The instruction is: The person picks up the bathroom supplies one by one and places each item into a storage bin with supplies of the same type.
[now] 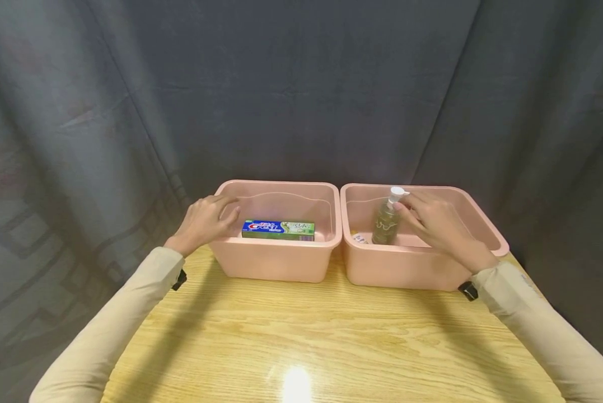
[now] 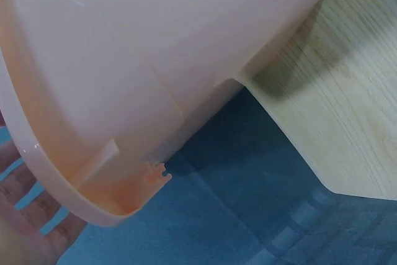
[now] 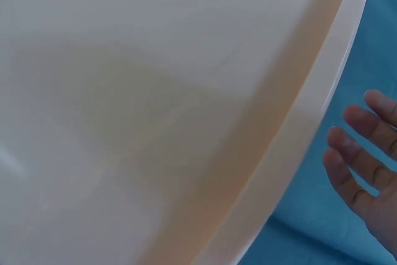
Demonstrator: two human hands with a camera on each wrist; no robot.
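Observation:
In the head view my left hand is at the left rim of the left pink bin, its fingers reaching over the edge and holding nothing. A blue and green toothpaste box lies on that bin's floor, to the right of the hand. My right hand is over the right pink bin, thumb and fingertips right by the white cap of a green pump bottle. The bottle stands nearly upright inside. From the right wrist, the fingers look loosely extended and spread, with nothing in them.
A small white and yellow item lies in the right bin beside the bottle. Both bins stand side by side on a wooden table. Behind it hangs a grey curtain.

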